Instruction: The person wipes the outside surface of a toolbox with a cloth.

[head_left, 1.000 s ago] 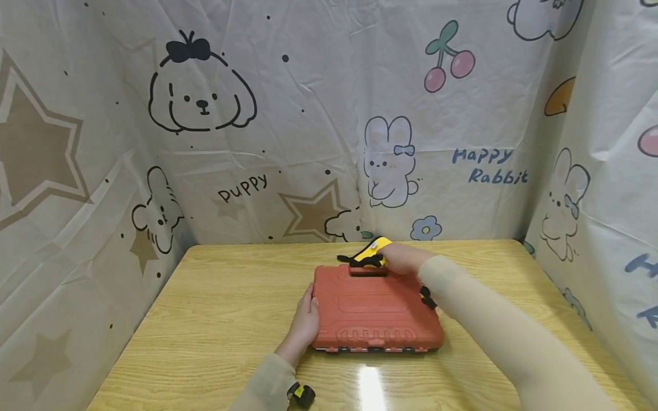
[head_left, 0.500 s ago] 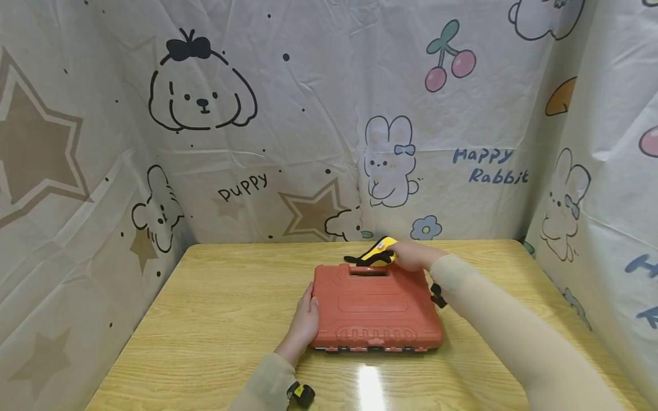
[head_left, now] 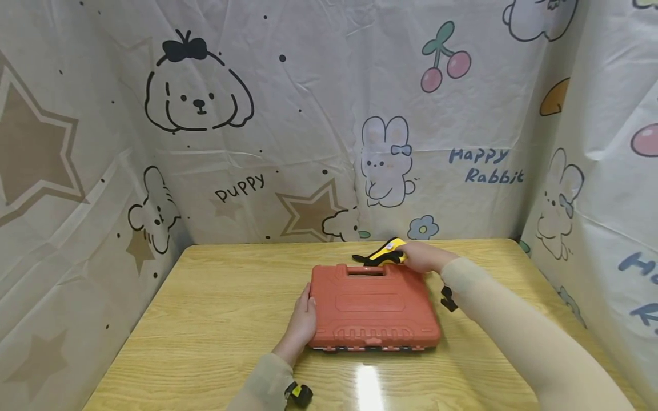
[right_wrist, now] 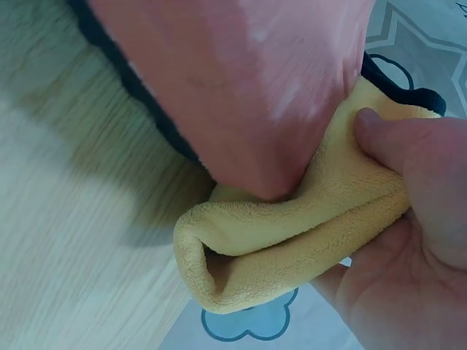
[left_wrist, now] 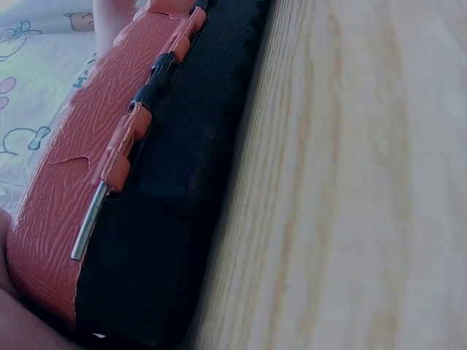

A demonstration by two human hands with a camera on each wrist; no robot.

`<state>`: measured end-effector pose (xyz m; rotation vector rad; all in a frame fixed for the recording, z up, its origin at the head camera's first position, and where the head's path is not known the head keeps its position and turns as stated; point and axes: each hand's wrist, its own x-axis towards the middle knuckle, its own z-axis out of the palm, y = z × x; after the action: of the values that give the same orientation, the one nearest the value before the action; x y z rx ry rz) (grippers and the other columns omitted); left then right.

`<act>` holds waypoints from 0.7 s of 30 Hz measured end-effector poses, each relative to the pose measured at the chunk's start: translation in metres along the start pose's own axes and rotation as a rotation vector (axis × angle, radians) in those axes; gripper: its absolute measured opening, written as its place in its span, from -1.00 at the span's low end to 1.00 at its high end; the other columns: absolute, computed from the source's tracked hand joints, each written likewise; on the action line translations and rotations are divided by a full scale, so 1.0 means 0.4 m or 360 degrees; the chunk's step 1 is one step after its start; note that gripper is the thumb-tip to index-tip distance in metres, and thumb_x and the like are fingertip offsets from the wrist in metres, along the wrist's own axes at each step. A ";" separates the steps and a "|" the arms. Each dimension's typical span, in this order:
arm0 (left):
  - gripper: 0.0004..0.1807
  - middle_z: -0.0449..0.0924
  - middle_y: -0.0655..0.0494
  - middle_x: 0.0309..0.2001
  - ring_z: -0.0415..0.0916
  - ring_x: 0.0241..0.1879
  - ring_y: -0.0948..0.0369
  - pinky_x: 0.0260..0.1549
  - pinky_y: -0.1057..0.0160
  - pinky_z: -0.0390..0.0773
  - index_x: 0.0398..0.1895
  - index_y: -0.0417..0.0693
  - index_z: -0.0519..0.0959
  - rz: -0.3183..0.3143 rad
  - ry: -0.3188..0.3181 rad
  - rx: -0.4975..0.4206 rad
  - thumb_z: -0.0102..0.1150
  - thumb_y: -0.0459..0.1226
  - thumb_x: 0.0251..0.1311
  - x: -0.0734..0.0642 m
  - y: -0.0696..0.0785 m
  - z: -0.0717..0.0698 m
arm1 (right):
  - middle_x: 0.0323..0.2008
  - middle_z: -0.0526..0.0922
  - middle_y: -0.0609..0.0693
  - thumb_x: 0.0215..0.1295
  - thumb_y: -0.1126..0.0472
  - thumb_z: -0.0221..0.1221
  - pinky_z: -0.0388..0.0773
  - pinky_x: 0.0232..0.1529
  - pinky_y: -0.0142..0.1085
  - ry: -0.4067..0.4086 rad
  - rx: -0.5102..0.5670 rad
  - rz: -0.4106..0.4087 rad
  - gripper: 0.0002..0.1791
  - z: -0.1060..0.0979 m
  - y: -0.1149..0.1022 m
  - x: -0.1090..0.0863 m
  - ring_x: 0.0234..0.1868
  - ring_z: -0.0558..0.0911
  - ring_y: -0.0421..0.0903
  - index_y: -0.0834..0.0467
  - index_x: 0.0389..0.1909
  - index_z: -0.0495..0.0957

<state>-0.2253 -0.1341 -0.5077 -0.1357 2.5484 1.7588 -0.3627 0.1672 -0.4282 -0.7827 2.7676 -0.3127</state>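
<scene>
A red plastic carrying case (head_left: 372,308) with a black base lies flat on the wooden table, its handle on the far side. My left hand (head_left: 299,328) rests along the case's left side, thumb by the top edge; its other fingers are partly hidden. In the left wrist view, clasps and a metal hinge pin (left_wrist: 89,222) show on the case's near side. My right hand (head_left: 425,257) pinches a folded yellow cloth (right_wrist: 292,240) with black trim. The cloth touches the case at its far right corner.
The light wooden table (head_left: 216,297) extends around the case. White printed sheets (head_left: 303,125) with cartoon drawings hang at the back and both sides. Black straps (head_left: 300,394) with a small device sit on the wrists.
My right hand has slid the yellow cloth rightward along the case's far edge, from behind the handle toward the far right corner. The left hand and the case stay in place.
</scene>
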 end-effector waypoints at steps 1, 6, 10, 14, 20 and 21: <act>-0.41 -0.03 -0.44 0.57 -0.09 0.57 -0.35 0.51 -0.36 -0.01 0.65 -0.27 -0.06 -0.0002 -0.0001 0.0001 -0.41 -0.28 0.66 0.000 -0.001 0.000 | -0.16 0.67 0.09 0.28 0.48 0.08 0.51 -0.08 -0.15 0.0010 -0.0006 -0.0005 -0.58 0.001 0.003 -0.002 -0.22 0.51 -0.03 0.25 0.14 0.62; -0.41 -0.05 -0.43 0.58 -0.12 0.58 -0.34 0.52 -0.35 -0.03 0.65 -0.27 -0.07 0.0000 -0.0015 -0.0014 -0.42 -0.27 0.66 0.002 -0.003 -0.002 | -0.01 0.72 0.22 0.28 0.48 0.08 0.60 0.08 -0.01 0.0043 -0.0041 -0.0048 -0.57 0.005 0.016 -0.015 -0.05 0.64 0.04 0.34 0.17 0.59; -0.41 -0.05 -0.44 0.58 -0.12 0.58 -0.34 0.52 -0.35 -0.04 0.65 -0.28 -0.08 0.0003 -0.0020 -0.0024 -0.42 -0.27 0.66 0.002 -0.003 -0.002 | 0.09 0.69 0.29 0.30 0.47 0.08 0.59 0.17 0.05 0.0052 -0.0018 -0.0026 -0.52 0.009 0.023 -0.028 0.09 0.66 0.13 0.38 0.26 0.53; -0.41 -0.05 -0.44 0.58 -0.12 0.58 -0.34 0.52 -0.35 -0.04 0.65 -0.27 -0.08 0.0001 -0.0019 -0.0025 -0.42 -0.27 0.66 0.002 -0.003 -0.001 | -0.01 0.71 0.23 0.27 0.48 0.09 0.58 0.01 -0.05 0.0071 -0.0001 -0.0026 -0.53 0.013 0.032 -0.035 -0.09 0.61 0.01 0.36 0.22 0.56; -0.41 -0.05 -0.43 0.58 -0.12 0.58 -0.34 0.53 -0.34 -0.03 0.65 -0.26 -0.07 -0.0007 -0.0013 -0.0013 -0.42 -0.27 0.66 0.001 -0.002 -0.001 | 0.02 0.71 0.24 0.30 0.47 0.09 0.59 0.17 0.07 0.0120 0.0027 -0.0022 -0.57 0.017 0.040 -0.049 0.02 0.66 0.07 0.36 0.19 0.58; -0.41 -0.05 -0.42 0.59 -0.12 0.58 -0.33 0.53 -0.34 -0.04 0.65 -0.26 -0.06 -0.0010 -0.0012 -0.0009 -0.42 -0.27 0.66 0.002 -0.002 -0.002 | 0.03 0.71 0.25 0.31 0.47 0.10 0.58 0.20 0.10 0.0130 0.0034 -0.0019 -0.58 0.018 0.041 -0.052 0.06 0.67 0.12 0.36 0.19 0.59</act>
<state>-0.2259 -0.1351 -0.5083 -0.1371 2.5349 1.7612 -0.3513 0.1911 -0.4356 -0.7983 2.8316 -0.3844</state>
